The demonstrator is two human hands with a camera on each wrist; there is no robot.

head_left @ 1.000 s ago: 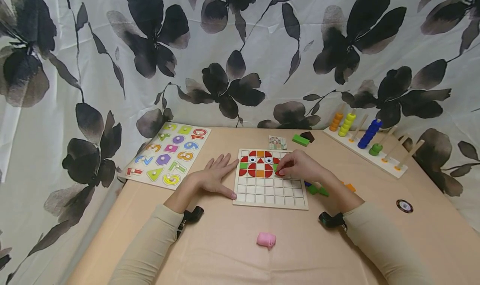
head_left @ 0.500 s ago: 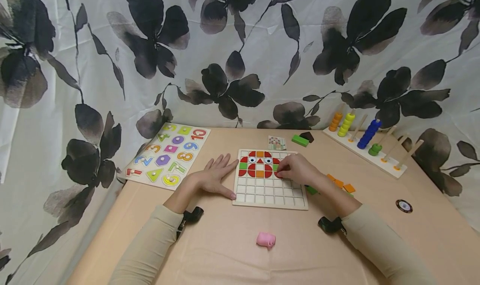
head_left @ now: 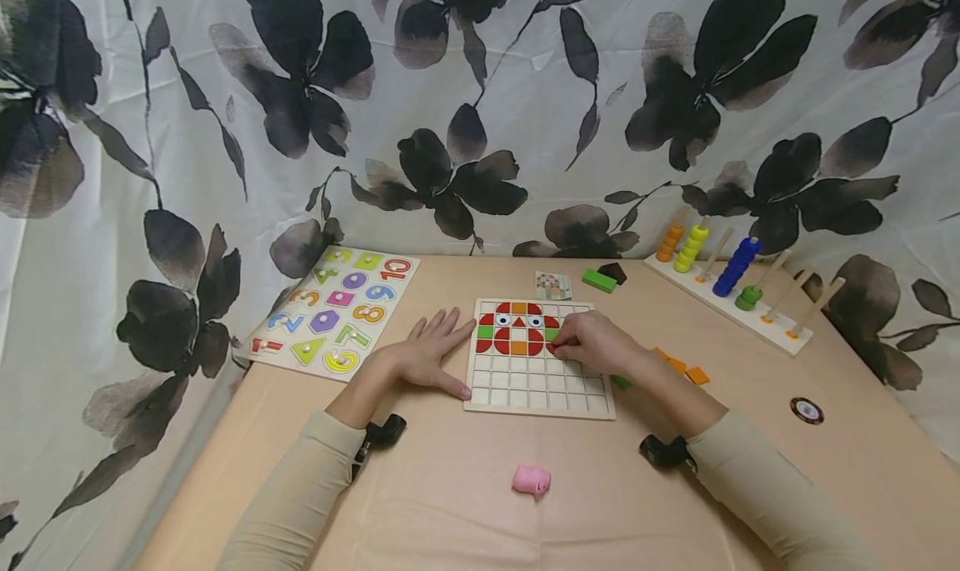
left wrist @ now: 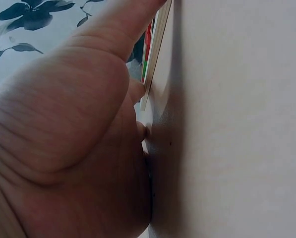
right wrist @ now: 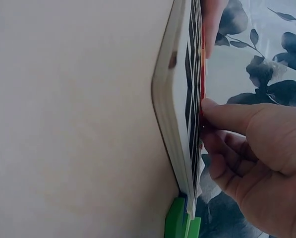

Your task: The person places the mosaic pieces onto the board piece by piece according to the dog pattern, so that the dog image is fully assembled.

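Note:
A wooden grid board [head_left: 539, 401] lies flat on the table, its far rows filled with red, green, orange and white-and-black eye tiles [head_left: 519, 321] in a face-like pattern. My left hand [head_left: 429, 356] rests spread beside the board, with thumb and fingertips at its left edge. At the right end of the pattern my right hand [head_left: 600, 343] pinches a small red tile [head_left: 551, 348] between thumb and fingers, right at the grid. The right wrist view shows the right thumb [right wrist: 232, 115] against the red tile close over the board; the fingers hide most of the tile.
Orange tiles [head_left: 697, 376] and green pieces [head_left: 621, 382] lie right of the board. Behind it are a pattern card [head_left: 553, 285] and a green block [head_left: 599, 280]. A number puzzle board [head_left: 300, 369] is left, a peg stacker [head_left: 787, 341] right, a pink object [head_left: 531, 480] in front.
My right hand has shifted slightly right and toward me at the same cell, uncovering the orange tiles behind the forearm. The left hand stays at the board's edge.

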